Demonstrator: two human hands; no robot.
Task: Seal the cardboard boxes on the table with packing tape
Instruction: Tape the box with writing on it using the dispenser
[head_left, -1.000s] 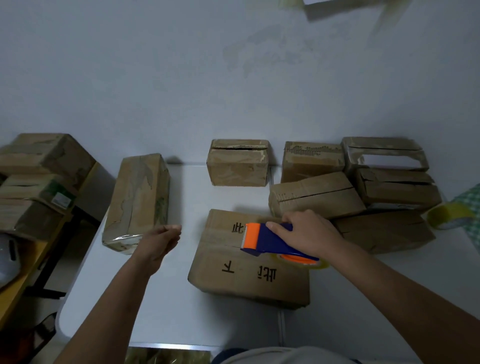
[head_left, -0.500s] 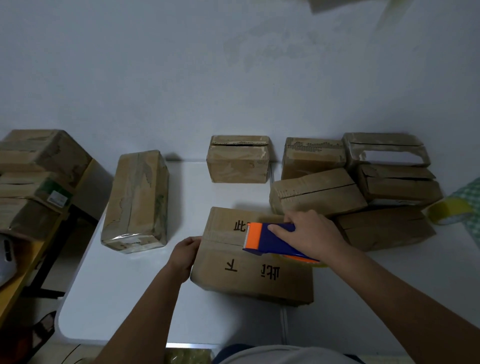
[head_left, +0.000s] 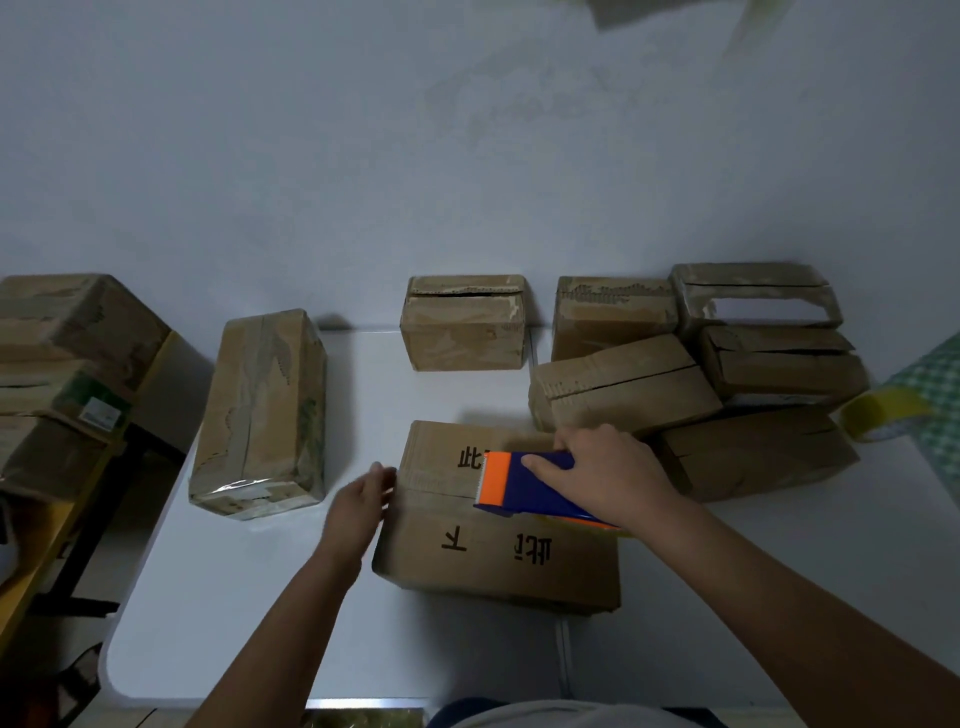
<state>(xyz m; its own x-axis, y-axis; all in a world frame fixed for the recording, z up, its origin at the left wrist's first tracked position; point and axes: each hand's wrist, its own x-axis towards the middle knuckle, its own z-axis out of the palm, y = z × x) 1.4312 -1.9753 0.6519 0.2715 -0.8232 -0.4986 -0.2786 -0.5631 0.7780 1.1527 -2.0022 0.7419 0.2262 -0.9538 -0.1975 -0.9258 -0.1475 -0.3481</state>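
Observation:
A flat cardboard box (head_left: 498, 551) with black printed characters lies on the white table (head_left: 249, 597) in front of me. My right hand (head_left: 608, 475) grips a blue and orange tape dispenser (head_left: 524, 486) on top of the box, its orange end over the centre seam. My left hand (head_left: 363, 501) rests with straight fingers against the box's left edge. A taped box (head_left: 262, 415) lies further left.
Several unsealed boxes (head_left: 623, 384) are piled at the back right, one small box (head_left: 465, 325) stands at the back centre against the wall. A yellow tape roll (head_left: 880, 415) lies at the far right. More boxes (head_left: 62, 364) sit on a side bench at left.
My left hand swung from near the taped box to the printed box's left edge. The dispenser in my right hand stayed over the seam.

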